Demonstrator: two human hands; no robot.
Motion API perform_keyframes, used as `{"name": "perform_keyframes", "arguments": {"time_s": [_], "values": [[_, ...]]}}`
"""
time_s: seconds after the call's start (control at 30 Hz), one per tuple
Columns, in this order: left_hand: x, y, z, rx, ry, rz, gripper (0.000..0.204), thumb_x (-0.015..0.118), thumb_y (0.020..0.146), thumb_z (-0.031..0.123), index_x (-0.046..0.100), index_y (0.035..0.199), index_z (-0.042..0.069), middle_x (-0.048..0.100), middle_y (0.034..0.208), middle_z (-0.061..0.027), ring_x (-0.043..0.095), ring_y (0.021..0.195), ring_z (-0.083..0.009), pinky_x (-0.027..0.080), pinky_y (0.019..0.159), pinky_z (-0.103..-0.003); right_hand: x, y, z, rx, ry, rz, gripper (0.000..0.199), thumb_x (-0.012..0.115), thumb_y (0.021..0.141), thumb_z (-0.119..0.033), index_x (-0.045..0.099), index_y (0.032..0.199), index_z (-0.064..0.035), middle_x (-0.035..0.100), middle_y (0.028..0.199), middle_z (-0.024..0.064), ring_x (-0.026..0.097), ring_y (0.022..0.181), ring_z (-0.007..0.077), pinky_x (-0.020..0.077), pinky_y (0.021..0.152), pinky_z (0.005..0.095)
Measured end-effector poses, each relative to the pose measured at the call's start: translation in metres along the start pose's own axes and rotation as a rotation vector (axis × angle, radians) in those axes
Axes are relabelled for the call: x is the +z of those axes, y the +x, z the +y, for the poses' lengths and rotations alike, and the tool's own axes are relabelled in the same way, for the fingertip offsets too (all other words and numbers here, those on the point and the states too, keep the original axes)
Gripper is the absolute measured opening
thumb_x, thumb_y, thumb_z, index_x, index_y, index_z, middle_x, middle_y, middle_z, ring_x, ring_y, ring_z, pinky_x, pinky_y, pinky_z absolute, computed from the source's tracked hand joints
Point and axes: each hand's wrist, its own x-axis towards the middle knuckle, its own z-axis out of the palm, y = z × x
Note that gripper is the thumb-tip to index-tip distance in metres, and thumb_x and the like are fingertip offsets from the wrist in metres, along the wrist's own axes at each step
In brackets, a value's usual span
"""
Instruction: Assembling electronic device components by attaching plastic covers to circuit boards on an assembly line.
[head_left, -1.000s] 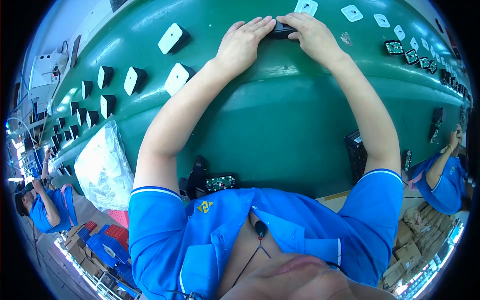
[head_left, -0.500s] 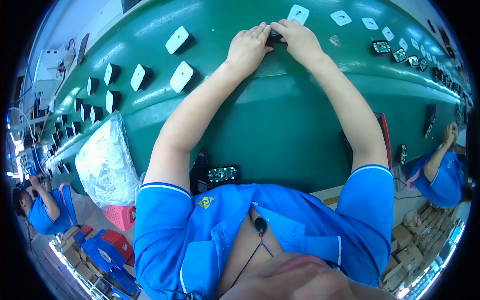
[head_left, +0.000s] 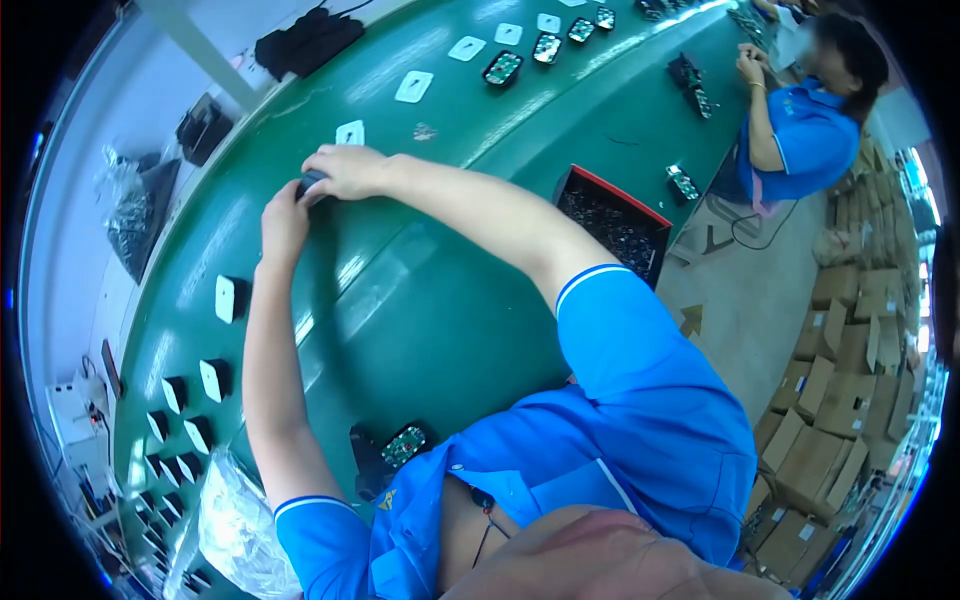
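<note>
Both my hands meet at the far side of the green bench, over a small dark, rounded piece that looks like a black plastic housing (head_left: 313,181). My left hand (head_left: 285,218) grips it from the near left, fingers closed. From the right, my right hand (head_left: 347,172) closes its fingers round the other side; the fingers hide much of the piece. Just beyond the right hand lies a white plate (head_left: 350,133). More white plates, such as this one (head_left: 414,87), lie farther along, beside a black housing with a green circuit board (head_left: 503,68).
White-faced black housings (head_left: 230,299) stand in rows at left, near a clear plastic bag (head_left: 235,525) of white parts. Close to my body lies a circuit board (head_left: 405,445). A red-rimmed tray (head_left: 612,225) holds small dark parts. A co-worker (head_left: 805,130) sits at right, near stacked cartons (head_left: 840,400).
The view has swung to the right, bringing the co-worker, the tray and the cartons further in. My hands stay together around the dark piece.
</note>
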Motion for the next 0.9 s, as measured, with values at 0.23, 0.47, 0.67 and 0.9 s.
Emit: {"name": "perform_keyframes", "arguments": {"time_s": [0.23,0.47,0.67,0.9], "values": [[-0.022,-0.018,-0.002,-0.263,-0.716,-0.140,0.026,0.056,0.092,0.016,0.055,0.111,-0.002,0.060,0.089,-0.0117,0.060,0.070,-0.0189,0.051,0.062,-0.026,0.005,-0.006,-0.016,0.152,0.238,-0.114,0.052,0.046,0.092,-0.050,0.061,0.107,-0.0031,0.065,0.098,0.0153,0.061,0.090,0.0345,0.0471,0.083,0.0414],[-0.025,-0.035,-0.008,-0.387,-0.818,-0.112,0.019,0.059,0.090,0.011,0.055,0.103,-0.003,0.058,0.086,-0.0106,0.057,0.061,-0.0138,0.050,0.058,-0.023,0.024,-0.011,-0.031,0.211,0.461,-0.066,0.048,0.049,0.092,-0.048,0.062,0.101,-0.0025,0.065,0.090,0.0128,0.060,0.079,0.0267,0.0483,0.074,0.0360],[-0.007,-0.035,-0.001,-0.316,-0.814,-0.005,0.024,0.067,0.084,0.015,0.059,0.100,-0.001,0.060,0.085,-0.0101,0.059,0.062,-0.0140,0.052,0.056,-0.023,0.024,-0.021,-0.025,0.239,0.625,0.021,0.032,0.053,0.091,-0.034,0.065,0.102,-0.0064,0.065,0.090,0.0061,0.058,0.077,0.0149,0.0475,0.068,0.0267],[-0.011,-0.023,-0.011,-0.300,-0.790,-0.120,0.032,0.058,0.088,0.028,0.060,0.082,-0.003,0.061,0.062,-0.0140,0.057,0.046,-0.0226,0.045,0.042,-0.031,-0.029,-0.044,-0.093,0.054,0.214,0.220,0.025,0.057,0.086,-0.017,0.062,0.106,-0.0031,0.064,0.098,0.0094,0.059,0.084,0.0256,0.0468,0.075,0.0330]]}}
